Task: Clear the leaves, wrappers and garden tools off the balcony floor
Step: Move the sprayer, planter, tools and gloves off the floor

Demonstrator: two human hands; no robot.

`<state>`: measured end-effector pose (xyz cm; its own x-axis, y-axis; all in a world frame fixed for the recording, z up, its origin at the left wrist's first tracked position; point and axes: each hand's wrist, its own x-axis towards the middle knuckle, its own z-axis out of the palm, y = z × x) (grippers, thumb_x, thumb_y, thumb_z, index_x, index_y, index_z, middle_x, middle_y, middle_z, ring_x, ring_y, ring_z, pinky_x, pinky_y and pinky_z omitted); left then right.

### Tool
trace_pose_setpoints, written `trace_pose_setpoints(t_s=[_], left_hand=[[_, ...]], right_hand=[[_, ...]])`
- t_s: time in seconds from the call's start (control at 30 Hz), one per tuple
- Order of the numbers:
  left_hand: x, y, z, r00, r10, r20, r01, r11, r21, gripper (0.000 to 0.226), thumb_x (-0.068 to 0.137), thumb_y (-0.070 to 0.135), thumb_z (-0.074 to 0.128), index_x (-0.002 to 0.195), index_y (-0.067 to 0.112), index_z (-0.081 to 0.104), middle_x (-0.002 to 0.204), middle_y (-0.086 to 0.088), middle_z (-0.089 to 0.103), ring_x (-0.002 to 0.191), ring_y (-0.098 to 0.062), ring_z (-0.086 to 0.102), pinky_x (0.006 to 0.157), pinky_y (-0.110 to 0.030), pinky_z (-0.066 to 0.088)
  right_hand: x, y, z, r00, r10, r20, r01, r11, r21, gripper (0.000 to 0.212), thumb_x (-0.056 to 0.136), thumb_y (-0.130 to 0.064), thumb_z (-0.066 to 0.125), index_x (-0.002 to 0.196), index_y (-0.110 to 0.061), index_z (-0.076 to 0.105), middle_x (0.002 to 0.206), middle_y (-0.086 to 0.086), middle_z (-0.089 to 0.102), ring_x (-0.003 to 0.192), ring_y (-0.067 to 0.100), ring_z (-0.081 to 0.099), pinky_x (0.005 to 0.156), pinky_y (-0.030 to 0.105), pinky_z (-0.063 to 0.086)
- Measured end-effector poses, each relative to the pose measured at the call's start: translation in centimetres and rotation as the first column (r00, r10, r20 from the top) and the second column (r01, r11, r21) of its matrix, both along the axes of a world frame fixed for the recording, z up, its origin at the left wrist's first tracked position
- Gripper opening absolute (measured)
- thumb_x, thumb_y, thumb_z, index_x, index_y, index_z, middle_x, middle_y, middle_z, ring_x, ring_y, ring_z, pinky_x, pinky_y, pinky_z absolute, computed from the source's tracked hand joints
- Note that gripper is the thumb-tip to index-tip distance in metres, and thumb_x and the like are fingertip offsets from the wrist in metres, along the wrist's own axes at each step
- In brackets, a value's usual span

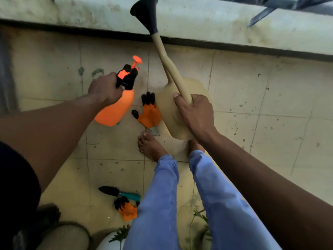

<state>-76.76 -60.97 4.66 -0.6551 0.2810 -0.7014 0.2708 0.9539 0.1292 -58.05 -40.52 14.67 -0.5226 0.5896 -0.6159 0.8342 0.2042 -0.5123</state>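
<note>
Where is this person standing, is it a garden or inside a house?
Most likely a balcony or small patio: a stained tile floor runs up to a low concrete wall, and garden things are around, like the watering can, spray bottle and gloves.

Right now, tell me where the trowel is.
The trowel lies on the floor tiles at lower centre-left, touching an orange glove, left of the person's leg.

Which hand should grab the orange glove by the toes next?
Neither is free yet. The left hand holds the spray bottle; the right hand grips the watering can, closest to that glove. So probably right, once emptied.
</note>
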Motion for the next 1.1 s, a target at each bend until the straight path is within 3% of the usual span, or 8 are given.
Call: trace_pose_setpoints(t_s=[0.13, 0.23, 0.37, 0.43, 0.53, 0.7, 0.83, 1.1], left_hand=[[4.1, 2.2, 6.6, 0.988, 0.132, 0.084, -0.143, 0.978, 0.154, 0.049, 0.089, 0.074, 0.051, 0.106, 0.029, 0.064, 0.109, -0.012, 0.071, 0.103, -0.038, 0.064, 0.081, -0.041, 0.049], [8.1, 5.3, 10.1, 0.969, 0.228, 0.094, -0.238, 0.965, 0.107, 0.084, 0.081, 0.092, 0.03, 0.079, 0.017, 0.068, 0.088, -0.013, 0.073, 0.093, -0.037, 0.067, 0.085, -0.044, 0.053], [13.8, 10.0, 11.3, 0.947, 0.292, 0.137, -0.308, 0.945, 0.115, 0.077, 0.097, 0.074, 0.035, 0.071, 0.014, 0.075, 0.075, -0.005, 0.073, 0.09, -0.032, 0.068, 0.086, -0.04, 0.052], [16.7, 12.8, 11.6, 0.913, 0.345, 0.217, -0.38, 0.913, 0.147, 0.07, 0.101, 0.066, 0.041, 0.063, 0.016, 0.073, 0.065, 0.003, 0.07, 0.082, -0.027, 0.068, 0.077, -0.034, 0.048], [20.5, 17.1, 12.5, 0.886, 0.358, 0.296, -0.423, 0.885, 0.195, 0.064, 0.102, 0.061, 0.046, 0.061, 0.019, 0.07, 0.057, 0.01, 0.068, 0.074, -0.018, 0.068, 0.064, -0.028, 0.042], [25.4, 24.6, 15.0, 0.872, 0.293, 0.392, -0.408, 0.878, 0.25, 0.063, 0.098, 0.065, 0.046, 0.068, 0.016, 0.072, 0.076, 0.0, 0.076, 0.08, -0.024, 0.07, 0.087, -0.047, 0.056], [28.5, 31.4, 17.0, 0.899, 0.222, 0.379, -0.321, 0.92, 0.224, 0.065, 0.102, 0.063, 0.038, 0.069, 0.018, 0.072, 0.077, 0.005, 0.077, 0.083, -0.021, 0.071, 0.091, -0.05, 0.055], [36.0, 44.0, 18.4, 0.911, 0.06, 0.408, -0.165, 0.96, 0.228, 0.059, 0.102, 0.059, 0.043, 0.065, 0.022, 0.071, 0.081, 0.004, 0.078, 0.093, -0.024, 0.071, 0.098, -0.054, 0.053]], right_hand=[[2.4, 1.7, 2.6, 0.998, -0.066, 0.004, 0.066, 0.998, 0.018, 0.048, 0.091, -0.059, 0.06, 0.061, -0.022, 0.053, 0.054, -0.007, 0.05, 0.052, 0.011, 0.051, 0.05, 0.028, 0.035], [5.4, 3.4, 3.9, 0.992, -0.127, 0.009, 0.127, 0.992, 0.012, 0.05, 0.089, -0.06, 0.059, 0.058, -0.022, 0.052, 0.05, -0.008, 0.048, 0.048, 0.009, 0.049, 0.05, 0.028, 0.036], [10.2, 6.1, 5.2, 0.971, -0.235, 0.042, 0.234, 0.972, 0.016, 0.056, 0.084, -0.065, 0.057, 0.053, -0.02, 0.043, 0.047, -0.018, 0.051, 0.045, 0.005, 0.051, 0.048, 0.027, 0.028], [12.7, 7.7, 5.7, 0.963, -0.266, 0.052, 0.265, 0.964, 0.029, 0.057, 0.084, -0.064, 0.058, 0.052, -0.02, 0.042, 0.049, -0.021, 0.052, 0.05, 0.001, 0.053, 0.047, 0.027, 0.027], [16.2, 10.2, 5.8, 0.945, -0.32, 0.063, 0.319, 0.947, 0.032, 0.056, 0.086, -0.06, 0.06, 0.051, -0.02, 0.042, 0.045, -0.009, 0.049, 0.044, 0.011, 0.048, 0.049, 0.029, 0.029], [22.2, 16.3, 6.4, 0.881, -0.455, 0.129, 0.455, 0.89, 0.028, 0.054, 0.089, -0.061, 0.059, 0.055, -0.02, 0.048, 0.046, -0.007, 0.051, 0.047, 0.012, 0.051, 0.048, 0.029, 0.027], [26.9, 21.5, 7.4, 0.806, -0.577, 0.133, 0.58, 0.814, 0.014, 0.054, 0.088, -0.062, 0.06, 0.056, -0.019, 0.052, 0.05, -0.003, 0.054, 0.053, 0.017, 0.057, 0.05, 0.031, 0.033], [34.7, 30.9, 7.9, 0.62, -0.779, 0.091, 0.783, 0.622, -0.015, 0.051, 0.089, -0.06, 0.06, 0.062, -0.017, 0.058, 0.059, -0.003, 0.06, 0.063, 0.021, 0.062, 0.054, 0.033, 0.04]])
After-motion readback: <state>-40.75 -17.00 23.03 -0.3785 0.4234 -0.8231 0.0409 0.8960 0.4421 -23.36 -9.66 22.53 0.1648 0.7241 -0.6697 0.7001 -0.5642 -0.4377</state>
